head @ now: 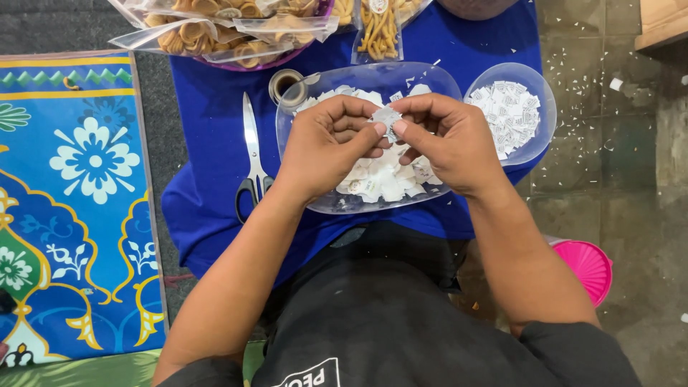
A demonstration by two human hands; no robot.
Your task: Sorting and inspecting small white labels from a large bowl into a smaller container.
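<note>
1. Grey tiled floor, speckled with white paper scraps; patterned blue floral mat at left; blue cloth spread across the middle.
2. Left hand: raised over the oval tray, fingers curled, thumb and forefinger pinching the left edge of a small white paper piece.
3. Right hand: beside the left, fingertips touching, thumb and forefinger pinching the right edge of the same piece.
4. Small white paper piece: held between both hands, just above the tray.
5. Clear oval tray: on the blue cloth, holding a heap of white paper pieces.
6. Clear round bowl: just right of the tray, filled with small printed white packets.
7. Scissors: flat on the cloth, left of the tray, black handles nearest the body.
8. Tape roll: against the tray's upper left rim.
9. Clear bags of fried snacks: at the far edge.
10. Pink ribbed lid: on the floor, lower right.
</note>
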